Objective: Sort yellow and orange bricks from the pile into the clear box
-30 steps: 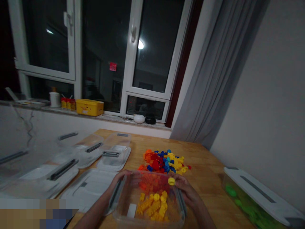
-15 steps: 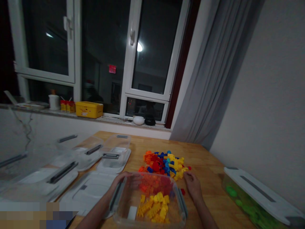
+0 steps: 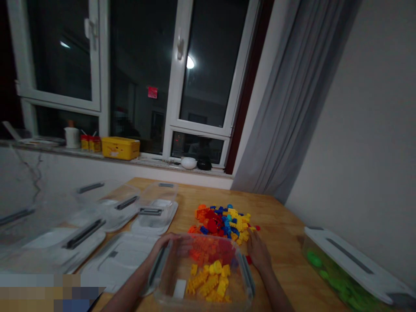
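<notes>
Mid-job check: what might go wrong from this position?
The right hand sits close to the brick pile, so it may scatter bricks. The loose red brick beside the clear plastic tub might get knocked aside or missed. The left hand, gripping the tub's rim, might shift it into the white lid alongside.

- On the wooden counter [image 3: 286, 247], nearest the person: a clear plastic tub [image 3: 198, 303] holding toy bricks [image 3: 208, 281]
- Left hand [image 3: 164, 247]: on the tub's left side
- Right hand [image 3: 258, 251]: on the counter, just right of the tub
- Loose brick [image 3: 248, 260]: between right hand and tub
- Behind the tub: a pile of bricks [image 3: 222, 223]
- Left of the tub: open plastic lids [image 3: 118, 260] and containers [image 3: 157, 208]
- At the counter's right edge: a lidded box [image 3: 344, 268]
- Beyond the counter: a windowsill [image 3: 97, 158] carrying a storage box [image 3: 120, 148]
- Right of the window: a curtain [image 3: 286, 108]
</notes>
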`<move>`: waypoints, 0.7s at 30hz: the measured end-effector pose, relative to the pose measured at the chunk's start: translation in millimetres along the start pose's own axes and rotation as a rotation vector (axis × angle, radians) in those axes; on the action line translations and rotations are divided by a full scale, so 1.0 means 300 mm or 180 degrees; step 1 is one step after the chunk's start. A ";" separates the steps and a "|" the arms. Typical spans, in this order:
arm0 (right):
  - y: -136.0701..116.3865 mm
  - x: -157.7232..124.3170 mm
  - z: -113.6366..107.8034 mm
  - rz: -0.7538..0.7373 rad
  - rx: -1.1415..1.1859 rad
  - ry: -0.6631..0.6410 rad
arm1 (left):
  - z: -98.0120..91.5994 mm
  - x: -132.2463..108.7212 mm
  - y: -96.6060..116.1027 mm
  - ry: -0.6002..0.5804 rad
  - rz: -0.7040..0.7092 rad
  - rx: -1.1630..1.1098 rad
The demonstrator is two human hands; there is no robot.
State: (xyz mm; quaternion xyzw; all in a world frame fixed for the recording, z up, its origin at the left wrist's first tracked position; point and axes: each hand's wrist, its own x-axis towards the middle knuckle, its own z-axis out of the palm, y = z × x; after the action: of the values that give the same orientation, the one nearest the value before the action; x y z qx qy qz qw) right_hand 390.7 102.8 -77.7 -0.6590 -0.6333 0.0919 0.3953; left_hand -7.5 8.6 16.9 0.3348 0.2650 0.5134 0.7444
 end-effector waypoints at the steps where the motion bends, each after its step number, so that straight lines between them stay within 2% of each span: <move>1: -0.001 0.000 -0.001 -0.0014 -0.0071 -0.0036 | 0.001 0.000 -0.001 0.0010 -0.0014 -0.0019; 9: -0.006 0.005 -0.018 -0.0075 -0.0097 -0.0060 | 0.008 -0.004 -0.001 0.0156 -0.0032 0.0019; 15: 0.004 0.019 -0.031 0.0074 0.0340 0.0232 | -0.007 0.004 -0.003 0.0203 -0.0044 -0.0026; 21: -0.013 0.010 -0.041 0.0082 0.0848 0.0339 | 0.014 -0.005 0.004 0.0115 -0.0043 -0.0025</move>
State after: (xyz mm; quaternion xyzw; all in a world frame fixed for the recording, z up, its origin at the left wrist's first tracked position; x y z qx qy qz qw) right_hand 395.9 100.1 -65.9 -0.6127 -0.5850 0.1452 0.5111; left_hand -5.6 6.7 20.7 0.3208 0.2786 0.5154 0.7442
